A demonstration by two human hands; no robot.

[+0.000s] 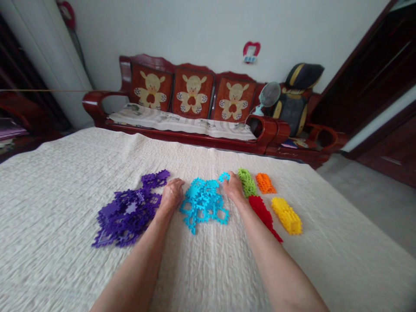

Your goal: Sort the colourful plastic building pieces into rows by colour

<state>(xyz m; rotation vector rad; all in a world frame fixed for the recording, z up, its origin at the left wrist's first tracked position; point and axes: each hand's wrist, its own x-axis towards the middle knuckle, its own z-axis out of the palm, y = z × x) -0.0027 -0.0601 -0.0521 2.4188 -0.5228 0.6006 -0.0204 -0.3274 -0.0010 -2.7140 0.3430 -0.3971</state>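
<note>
Between a purple pile and a blue pile, my left hand (173,193) is lowered to the cloth, its fingers loosely bent and partly hidden; no piece shows in it. My right hand (232,185) pinches a light-blue interlocking plastic piece (224,177) just beyond the right side of the blue pile. That loose heap of light-blue interlocking pieces (204,200) lies between my hands. Purple interlocking pieces (125,216) are heaped left of my left forearm. Close to my right hand is a row of green pieces (247,182), with red pieces (262,214) partly behind my forearm.
Orange pieces (265,183) and a row of yellow pieces (286,216) lie farther right. A cream quilted cloth (65,186) covers the surface. Beyond its far edge stand a red wooden sofa (191,135) with bear-pattern cushions and a small fan (270,94).
</note>
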